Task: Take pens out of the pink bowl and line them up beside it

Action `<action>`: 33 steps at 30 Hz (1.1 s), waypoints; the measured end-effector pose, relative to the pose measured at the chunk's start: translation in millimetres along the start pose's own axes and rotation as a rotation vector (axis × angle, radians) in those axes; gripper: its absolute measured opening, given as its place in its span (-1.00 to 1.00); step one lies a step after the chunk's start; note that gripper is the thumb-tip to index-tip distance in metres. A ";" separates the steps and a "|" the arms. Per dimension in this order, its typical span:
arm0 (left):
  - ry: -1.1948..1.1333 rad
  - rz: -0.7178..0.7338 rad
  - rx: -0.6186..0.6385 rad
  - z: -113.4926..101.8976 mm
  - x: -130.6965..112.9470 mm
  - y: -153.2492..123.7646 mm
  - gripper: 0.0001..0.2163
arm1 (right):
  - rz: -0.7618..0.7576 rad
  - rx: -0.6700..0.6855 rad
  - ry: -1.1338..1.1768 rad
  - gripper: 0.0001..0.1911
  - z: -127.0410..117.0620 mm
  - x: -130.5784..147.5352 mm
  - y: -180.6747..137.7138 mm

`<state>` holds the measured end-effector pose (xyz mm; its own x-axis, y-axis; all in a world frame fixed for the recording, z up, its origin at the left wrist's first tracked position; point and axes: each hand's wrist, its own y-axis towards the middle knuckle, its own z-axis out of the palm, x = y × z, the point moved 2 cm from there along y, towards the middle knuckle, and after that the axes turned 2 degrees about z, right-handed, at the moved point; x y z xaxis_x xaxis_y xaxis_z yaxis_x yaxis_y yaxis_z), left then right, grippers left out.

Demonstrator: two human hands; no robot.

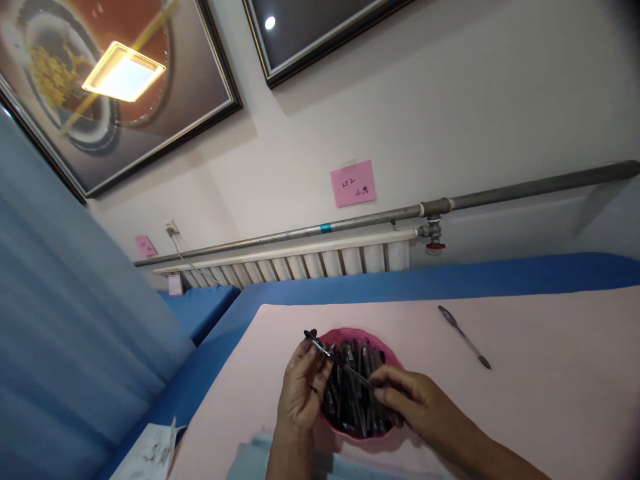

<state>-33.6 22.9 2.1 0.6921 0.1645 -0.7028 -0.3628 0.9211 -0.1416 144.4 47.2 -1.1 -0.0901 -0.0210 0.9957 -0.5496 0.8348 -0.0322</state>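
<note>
A dark, slender pen [345, 367] with a shiny upper part is held at a slant over a pink bowl [345, 333] with a wavy rim. My left hand [303, 383] has its fingers closed around the pen's upper left end, and a small dark piece [313, 389] shows by its palm. Between thumb and fingertips, my right hand [410, 397] pinches the lower right end. Beneath both hands, several dark pens [357, 407] lie crowded in the bowl. Another pen [465, 338] rests apart on the pink sheet, to the right.
A pink sheet [540, 373] covers the blue bed [380, 285]. Light blue cloth [250, 460] lies near my left forearm, and white paper [147, 453] at lower left. A blue curtain [65, 320] hangs left. Behind are a radiator [320, 265] and a pipe [525, 192].
</note>
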 end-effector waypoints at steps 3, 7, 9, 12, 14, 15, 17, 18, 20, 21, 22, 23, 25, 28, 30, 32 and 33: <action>0.025 0.007 0.019 3.9 4.8 -0.8 -0.78 | -0.025 -0.021 -0.037 -0.92 -0.1 -1.4 0.2; 0.084 0.022 0.077 12.3 15.0 -4.8 -0.79 | -0.063 -0.055 -0.106 -0.93 2.9 -4.2 -0.2; 0.121 0.015 0.110 16.7 19.8 -7.9 -0.78 | -0.077 -0.076 -0.139 -0.93 4.2 -4.9 -0.8; 0.165 0.000 0.086 18.5 22.5 -10.8 -0.73 | -0.101 -0.119 -0.171 -0.91 -2.3 -2.4 0.1; 0.202 0.018 0.062 15.9 21.0 -10.0 -0.69 | -0.105 -0.203 -0.215 -0.86 -19.2 0.5 2.3; 0.215 0.031 0.038 13.5 19.8 -8.7 -0.69 | -0.089 -0.280 -0.261 -0.83 -32.4 1.7 3.4; 0.241 0.033 -0.017 7.4 18.2 -5.4 -0.72 | -0.011 -0.545 -0.447 -0.79 -67.1 2.7 3.4; 0.248 0.033 -0.034 4.6 17.7 -3.8 -0.73 | 0.026 -0.628 -0.497 -0.78 -85.2 2.1 2.8; 0.253 0.025 -0.049 0.3 17.4 -1.4 -0.76 | 0.096 -0.731 -0.567 -0.76 -118.9 -1.3 0.5; 0.253 0.022 -0.051 -1.0 17.4 -0.7 -0.78 | 0.130 -0.758 -0.598 -0.75 -133.0 -4.0 -0.8; 0.254 0.019 -0.053 -1.9 17.3 -0.3 -0.80 | 0.165 -0.776 -0.629 -0.75 -144.7 -7.1 -2.1; 0.258 0.017 -0.055 -2.4 17.2 -0.2 -0.81 | 0.198 -0.785 -0.659 -0.75 -153.8 -10.4 -3.1; 0.274 0.014 -0.060 -2.5 16.6 -0.5 -0.85 | 0.253 -0.782 -0.717 -0.77 -164.4 -16.7 -3.6; 0.301 0.009 -0.070 -1.7 15.4 -1.4 -0.89 | 0.295 -0.738 -0.799 -0.77 -167.5 -24.0 -1.2; 0.312 0.007 -0.081 -1.1 14.7 -2.1 -0.91 | 0.309 -0.695 -0.852 -0.78 -166.1 -27.4 1.2; 0.317 0.005 -0.091 -0.4 14.1 -2.9 -0.91 | 0.321 -0.660 -0.902 -0.79 -164.8 -29.7 2.7; 0.319 0.005 -0.094 0.0 13.9 -3.3 -0.91 | 0.326 -0.649 -0.926 -0.79 -164.4 -30.4 3.1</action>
<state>-22.8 22.2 -7.2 0.4652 0.0360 -0.8845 -0.4314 0.8817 -0.1911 282.0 140.9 -17.2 -0.8643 0.0763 0.4971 0.1124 0.9927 0.0430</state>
